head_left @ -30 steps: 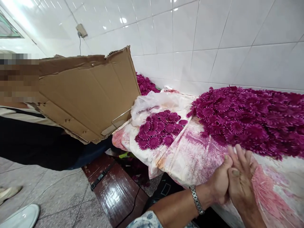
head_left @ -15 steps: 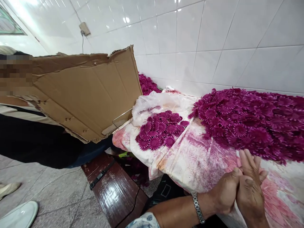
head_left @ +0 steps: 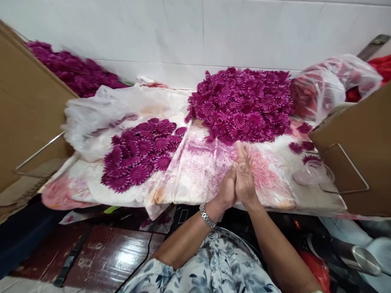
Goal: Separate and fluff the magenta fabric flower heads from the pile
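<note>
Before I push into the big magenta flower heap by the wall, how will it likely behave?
The big heap will probably shift and spill rather than slide as one block, since it looks like separate blooms piled up. Each is likely light and flexible, judging by the thin, narrow petals. The cloth beneath may drag along, as it lies creased.

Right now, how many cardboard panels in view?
2: left panel at the picture's left edge, beside the plastic bag; right panel at the right edge, near loose purple flowers. Frame cuts both; more may be hidden.
</note>
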Motion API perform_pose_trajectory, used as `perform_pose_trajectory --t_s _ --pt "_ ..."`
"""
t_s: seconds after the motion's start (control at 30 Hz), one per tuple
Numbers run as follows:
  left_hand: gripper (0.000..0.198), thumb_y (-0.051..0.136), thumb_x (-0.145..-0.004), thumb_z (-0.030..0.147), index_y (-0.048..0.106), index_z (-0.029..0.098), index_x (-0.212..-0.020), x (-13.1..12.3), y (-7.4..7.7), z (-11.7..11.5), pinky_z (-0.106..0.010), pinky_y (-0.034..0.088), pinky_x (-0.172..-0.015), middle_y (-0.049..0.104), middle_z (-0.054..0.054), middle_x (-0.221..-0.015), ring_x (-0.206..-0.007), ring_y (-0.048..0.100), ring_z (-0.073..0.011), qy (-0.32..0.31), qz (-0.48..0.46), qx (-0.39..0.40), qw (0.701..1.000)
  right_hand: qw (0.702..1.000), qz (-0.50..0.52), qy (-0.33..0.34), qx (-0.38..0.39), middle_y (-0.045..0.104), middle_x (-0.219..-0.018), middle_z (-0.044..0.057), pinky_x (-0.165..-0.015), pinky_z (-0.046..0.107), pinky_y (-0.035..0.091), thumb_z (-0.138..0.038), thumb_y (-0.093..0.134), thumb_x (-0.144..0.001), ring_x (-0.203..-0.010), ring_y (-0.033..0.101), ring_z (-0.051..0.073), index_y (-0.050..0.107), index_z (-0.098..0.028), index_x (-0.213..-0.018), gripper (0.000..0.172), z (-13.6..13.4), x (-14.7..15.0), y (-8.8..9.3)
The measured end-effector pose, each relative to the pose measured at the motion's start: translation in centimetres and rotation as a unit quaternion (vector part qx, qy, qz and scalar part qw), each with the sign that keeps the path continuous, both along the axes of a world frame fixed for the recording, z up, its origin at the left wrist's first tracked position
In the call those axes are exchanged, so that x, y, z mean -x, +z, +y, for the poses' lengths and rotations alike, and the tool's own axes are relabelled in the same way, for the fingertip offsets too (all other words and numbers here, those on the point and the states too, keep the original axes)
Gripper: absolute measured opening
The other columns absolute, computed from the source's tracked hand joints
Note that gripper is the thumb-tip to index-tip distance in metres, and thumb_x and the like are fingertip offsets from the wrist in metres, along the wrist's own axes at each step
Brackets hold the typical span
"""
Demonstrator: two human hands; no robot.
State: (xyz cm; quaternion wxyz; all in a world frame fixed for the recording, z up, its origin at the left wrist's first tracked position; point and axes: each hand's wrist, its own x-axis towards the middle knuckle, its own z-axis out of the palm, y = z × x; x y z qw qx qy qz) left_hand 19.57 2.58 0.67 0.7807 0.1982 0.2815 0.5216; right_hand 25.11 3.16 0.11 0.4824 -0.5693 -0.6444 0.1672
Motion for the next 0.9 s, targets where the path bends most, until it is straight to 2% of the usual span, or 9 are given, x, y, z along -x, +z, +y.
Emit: perform_pose_trajectory --t_s 0.07,0.13,0.23,0.33,0.47,0.57,0.67,0.77,0.9 --pt "0.044 0.041 -0.090 0.040 0.059 0.014 -0.120 0.3 0.7 0.1 -0.042 0.020 -0.114 0.059 -0.009 -0.129 -0.133 0.036 -0.0245 -0.053 -0.019 0.007 0.998 0.999 -0.034 -0.015 -0.009 0.032 -0.149 0.001 -0.110 0.062 -0.005 -0.049 0.012 -0.093 -0.143 0.006 0.025 0.034 -0.030 -0.139 0.055 0.5 -0.5 -0.7" --pt "0.052 0.032 -0.091 0.048 0.059 0.014 -0.120 0.6 1.3 0.5 -0.042 0.021 -0.114 0.057 -0.010 -0.131 -0.134 0.035 -0.0240 -0.073 -0.040 0.010 0.996 0.998 -0.054 -0.011 -0.017 0.030 -0.150 0.000 -0.110 0.062 -0.007 -0.050 0.013 -0.093 -0.143 0.005 0.025 0.035 -0.031 -0.138 0.054 0.2 -0.3 -1.4" --pt "0.057 0.024 -0.091 0.052 0.057 0.017 -0.122 0.8 1.3 1.3 -0.042 0.023 -0.113 0.054 -0.009 -0.134 -0.134 0.035 -0.0222 -0.048 -0.037 -0.005 0.998 1.000 -0.014 0.027 -0.004 0.022 -0.153 0.001 -0.114 0.057 0.000 -0.048 0.014 -0.094 -0.144 0.005 0.023 0.029 -0.028 -0.141 0.054 -1.2 0.8 -1.5" --pt "0.049 0.024 -0.093 0.046 0.053 0.024 -0.126 0.6 0.3 1.7 -0.041 0.024 -0.113 0.053 -0.004 -0.136 -0.135 0.034 -0.0193 -0.027 -0.018 -0.046 0.998 0.998 0.046 0.051 0.014 0.019 -0.154 0.002 -0.117 0.050 0.005 -0.052 0.011 -0.093 -0.143 0.009 0.020 0.018 -0.024 -0.145 0.059 -1.9 1.8 -0.6" --pt "0.043 0.030 -0.093 0.034 0.051 0.022 -0.129 0.1 -0.8 1.1 -0.036 0.021 -0.114 0.051 -0.004 -0.138 -0.135 0.034 -0.0176 -0.004 0.008 -0.106 0.994 0.997 0.066 0.025 0.022 0.021 -0.153 0.002 -0.117 0.048 0.002 -0.056 0.010 -0.092 -0.143 0.011 0.018 0.014 -0.025 -0.146 0.063 -0.3 1.4 0.2" --pt "0.048 0.032 -0.092 0.042 0.054 0.018 -0.126 0.1 -0.5 0.6 -0.033 0.021 -0.114 0.052 -0.007 -0.137 -0.135 0.034 -0.0186 -0.036 0.013 -0.086 0.996 0.999 0.038 0.007 0.036 0.024 -0.153 0.002 -0.115 0.055 0.000 -0.055 0.012 -0.092 -0.143 0.008 0.021 0.019 -0.025 -0.145 0.061 1.5 0.3 -0.2" --pt "0.054 0.030 -0.090 0.052 0.054 0.019 -0.126 0.5 0.4 0.6 -0.035 0.025 -0.113 0.052 -0.008 -0.136 -0.133 0.037 -0.0200 -0.062 -0.007 -0.056 0.996 0.999 -0.030 0.003 0.028 0.026 -0.152 0.001 -0.113 0.059 0.000 -0.054 0.018 -0.092 -0.144 0.005 0.023 0.030 -0.028 -0.141 0.057 1.9 -0.2 -1.1" --pt "0.060 0.029 -0.087 0.059 0.056 0.020 -0.124 1.0 0.7 1.3 -0.040 0.027 -0.111 0.054 -0.010 -0.134 -0.132 0.040 -0.0228 -0.041 -0.020 -0.040 0.998 0.998 -0.059 0.004 0.012 0.029 -0.150 0.001 -0.114 0.057 -0.001 -0.055 0.015 -0.092 -0.144 0.004 0.023 0.042 -0.028 -0.135 0.057 0.8 0.5 -1.4" --pt "0.050 0.030 -0.089 0.055 0.054 0.031 -0.124 1.1 -0.6 1.9 -0.043 0.029 -0.110 0.052 -0.004 -0.137 -0.133 0.037 -0.0239 0.028 -0.011 -0.075 0.997 0.999 -0.033 0.024 -0.021 0.031 -0.150 0.006 -0.117 0.050 0.002 -0.061 0.004 -0.088 -0.143 0.010 0.022 0.037 -0.020 -0.139 0.073 -1.0 1.9 -0.4"
